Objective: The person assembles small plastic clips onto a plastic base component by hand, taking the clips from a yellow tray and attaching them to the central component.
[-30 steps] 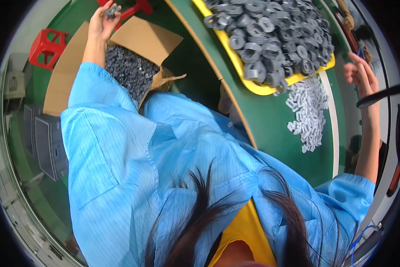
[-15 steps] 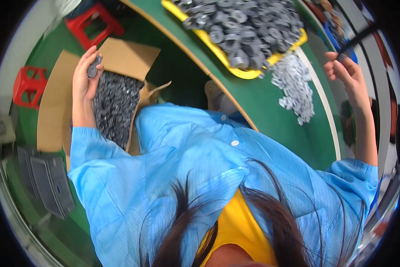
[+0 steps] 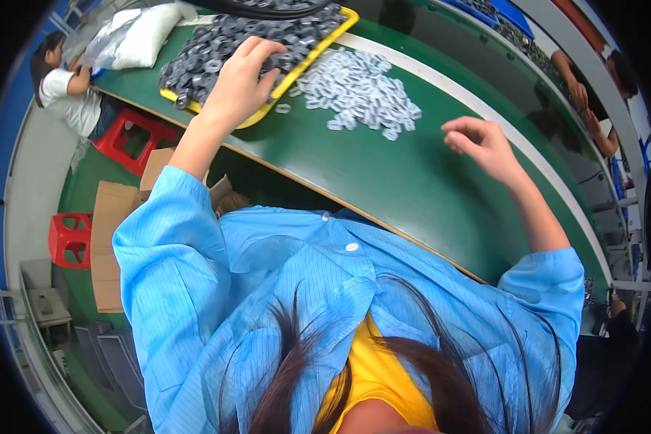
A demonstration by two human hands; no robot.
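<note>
My left hand is over the near side of a yellow-rimmed tray heaped with dark grey ring-shaped parts. Its thumb and fingers are apart, with nothing visible between them. My right hand hovers above the green table, to the right of a loose pile of small pale translucent parts. Its fingers are loosely bent, thumb near the index finger, and I see no object in it.
An opened cardboard box stands on the floor at left, near two red stools. A person sits by a white bag at the far left. Another person's hands are across the table at right, near blue bins.
My left hand has moved from above the cardboard box to the tray; the grey ring parts it held no longer show in it. My right hand has come lower and nearer. The view has turned.
</note>
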